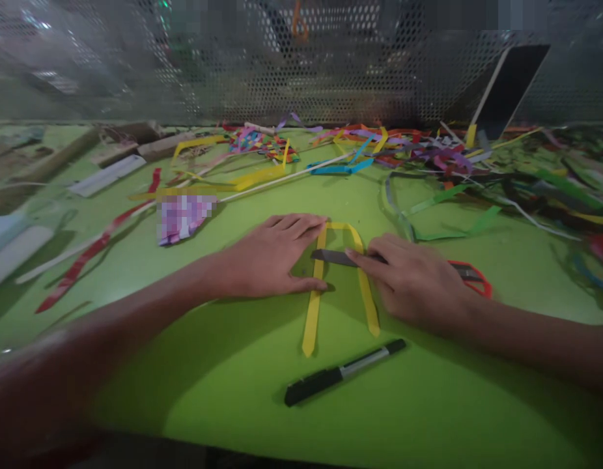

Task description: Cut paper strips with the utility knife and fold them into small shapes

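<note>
Table edge [208,440] well apart from blade [336,258].

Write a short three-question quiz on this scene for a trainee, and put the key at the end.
1. True or false: the black pen lies closer to the person than the blue strip does.
2. Which thing does the grey blade cross in this view?
A) the black pen
B) the yellow strip
C) the blue strip
3. Which hand holds the blade, and how is the other hand placed?

Key
1. True.
2. B.
3. The right hand holds it; the left hand is spread, with fingertips and thumb at the yellow strip.
</note>
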A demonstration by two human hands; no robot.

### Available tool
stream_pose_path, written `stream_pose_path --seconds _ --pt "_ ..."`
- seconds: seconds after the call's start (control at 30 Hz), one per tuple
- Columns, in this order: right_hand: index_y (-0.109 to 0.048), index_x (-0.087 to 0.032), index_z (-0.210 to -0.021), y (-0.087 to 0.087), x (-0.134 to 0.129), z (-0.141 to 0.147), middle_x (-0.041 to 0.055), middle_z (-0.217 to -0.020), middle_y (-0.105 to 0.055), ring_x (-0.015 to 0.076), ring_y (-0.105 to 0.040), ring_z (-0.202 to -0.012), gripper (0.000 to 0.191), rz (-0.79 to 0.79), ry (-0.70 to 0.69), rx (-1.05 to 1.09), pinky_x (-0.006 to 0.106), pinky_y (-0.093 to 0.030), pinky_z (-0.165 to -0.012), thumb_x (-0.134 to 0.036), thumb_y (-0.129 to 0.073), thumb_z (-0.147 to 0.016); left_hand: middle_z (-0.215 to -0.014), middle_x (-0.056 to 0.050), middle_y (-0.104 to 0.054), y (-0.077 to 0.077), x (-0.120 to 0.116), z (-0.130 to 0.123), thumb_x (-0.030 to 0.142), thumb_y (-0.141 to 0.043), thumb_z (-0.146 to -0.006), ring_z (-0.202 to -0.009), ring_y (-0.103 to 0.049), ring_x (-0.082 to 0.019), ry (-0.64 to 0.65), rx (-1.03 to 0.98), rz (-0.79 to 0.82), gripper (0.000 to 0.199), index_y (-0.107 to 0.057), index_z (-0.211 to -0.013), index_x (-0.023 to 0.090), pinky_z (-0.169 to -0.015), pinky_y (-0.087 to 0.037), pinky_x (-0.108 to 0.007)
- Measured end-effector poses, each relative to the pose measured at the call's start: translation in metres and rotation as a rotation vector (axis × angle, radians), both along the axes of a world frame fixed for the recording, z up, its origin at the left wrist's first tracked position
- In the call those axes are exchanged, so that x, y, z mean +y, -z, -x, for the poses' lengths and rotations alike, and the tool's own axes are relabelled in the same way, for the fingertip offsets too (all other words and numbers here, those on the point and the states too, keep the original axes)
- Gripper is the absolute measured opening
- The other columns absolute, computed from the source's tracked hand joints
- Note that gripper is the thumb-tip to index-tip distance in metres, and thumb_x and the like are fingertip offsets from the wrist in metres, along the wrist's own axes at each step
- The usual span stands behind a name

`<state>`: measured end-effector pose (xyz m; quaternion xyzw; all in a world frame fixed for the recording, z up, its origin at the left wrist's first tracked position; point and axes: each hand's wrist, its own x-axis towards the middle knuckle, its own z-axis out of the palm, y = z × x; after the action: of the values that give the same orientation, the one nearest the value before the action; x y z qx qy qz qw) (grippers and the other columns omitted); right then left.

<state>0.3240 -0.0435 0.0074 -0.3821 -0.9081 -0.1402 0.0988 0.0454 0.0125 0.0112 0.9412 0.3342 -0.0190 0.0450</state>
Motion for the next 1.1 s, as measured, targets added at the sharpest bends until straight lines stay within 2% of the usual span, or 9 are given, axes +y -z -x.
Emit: stream_pose_path --seconds 0.27,0.43,0.53,0.63,0.7,0.8,0.9,1.0,1.1 --pt "-0.077 -0.019 -0.140 -0.009 -0.006 0.003 0.0084 -0.101 -0.075 0.0202 -0.065 -0.086 0.055 0.030 0.044 -0.076 0.031 -0.049 -0.071 -0.001 -0.044 -0.100 -0.184 -0.024 -0.029 -0.009 0.000 -0.006 0.089 -0.042 -0.103 -0.170 -0.032 -0.038 -0.044 0.039 0.082 0.111 -0.029 -0.176 0.005 -0.140 -0.029 -0.054" --pt "-0.079 -0.019 -0.135 -0.010 -0.007 0.002 0.0072 -0.097 -0.072 0.0196 -0.064 -0.086 0.049 0.039 -0.029 -0.031 0.030 -0.044 -0.068 0.000 -0.050 -0.099 -0.184 -0.024 -0.028 -0.021 0.001 -0.009 0.083 -0.053 -0.103 -0.170 -0.033 -0.039 -0.057 0.099 0.096 0.107 -0.031 -0.176 0.007 -0.139 -0.031 -0.056" --pt "-0.080 -0.020 -0.134 -0.003 -0.004 -0.001 0.0059 -0.096 -0.071 0.0181 -0.061 -0.082 0.050 0.035 -0.036 0.009 0.030 -0.038 -0.065 0.000 -0.052 -0.097 -0.185 -0.023 -0.028 -0.029 0.004 -0.014 0.083 -0.061 -0.098 -0.169 -0.033 -0.040 -0.060 0.160 0.116 0.112 -0.029 -0.177 0.009 -0.138 -0.033 -0.058" --pt "-0.081 -0.020 -0.130 0.009 0.001 -0.005 0.0051 -0.089 -0.067 0.0181 -0.058 -0.075 0.046 -0.023 -0.129 0.115 0.033 -0.032 -0.060 -0.005 -0.058 -0.093 -0.185 -0.023 -0.026 -0.035 0.010 -0.016 0.088 -0.066 -0.089 -0.169 -0.032 -0.042 -0.057 0.211 0.176 0.122 -0.028 -0.178 0.014 -0.135 -0.035 -0.059" --pt "-0.082 -0.019 -0.128 0.016 0.004 -0.008 0.0052 -0.087 -0.066 0.0188 -0.057 -0.074 0.044 -0.048 -0.170 0.168 0.034 -0.030 -0.060 -0.006 -0.060 -0.092 -0.184 -0.023 -0.028 -0.035 0.016 -0.015 0.090 -0.067 -0.088 -0.168 -0.032 -0.042 -0.047 0.208 0.209 0.120 -0.033 -0.176 0.017 -0.135 -0.035 -0.059" --pt "-0.082 -0.019 -0.130 0.020 0.007 -0.010 0.0060 -0.088 -0.067 0.0192 -0.058 -0.077 0.042 -0.033 -0.181 0.192 0.034 -0.032 -0.062 -0.007 -0.058 -0.097 -0.180 -0.019 -0.039 -0.030 0.029 -0.010 0.085 -0.062 -0.095 -0.165 -0.038 -0.040 -0.024 0.116 0.231 0.099 -0.048 -0.169 0.021 -0.135 -0.033 -0.055" --pt "-0.082 -0.021 -0.132 0.021 0.010 -0.011 0.0070 -0.091 -0.069 0.0187 -0.058 -0.080 0.038 -0.004 -0.182 0.207 0.032 -0.032 -0.065 -0.012 -0.057 -0.106 -0.162 -0.014 -0.061 -0.022 0.049 -0.007 0.069 -0.057 -0.107 -0.150 -0.056 -0.032 0.030 -0.083 0.242 0.064 -0.071 -0.148 0.023 -0.129 -0.039 -0.044" --pt "-0.080 -0.022 -0.135 0.022 0.016 -0.016 0.0074 -0.091 -0.068 0.0193 -0.059 -0.083 0.035 -0.013 -0.221 0.206 0.031 -0.035 -0.067 -0.020 -0.054 -0.113 -0.135 -0.013 -0.074 -0.015 0.070 -0.016 0.062 -0.072 -0.097 -0.125 -0.068 -0.029 -0.051 -0.259 0.260 0.052 -0.080 -0.124 0.018 -0.115 -0.049 -0.040" --pt "-0.079 -0.022 -0.137 0.020 0.023 -0.028 0.0086 -0.095 -0.070 0.0210 -0.060 -0.087 0.035 -0.023 -0.237 0.227 0.033 -0.042 -0.070 -0.023 -0.052 -0.115 -0.123 -0.011 -0.076 -0.013 0.086 -0.031 0.048 -0.089 -0.081 -0.107 -0.069 -0.026 -0.085 -0.294 0.347 0.047 -0.078 -0.113 0.016 -0.099 -0.053 -0.035"
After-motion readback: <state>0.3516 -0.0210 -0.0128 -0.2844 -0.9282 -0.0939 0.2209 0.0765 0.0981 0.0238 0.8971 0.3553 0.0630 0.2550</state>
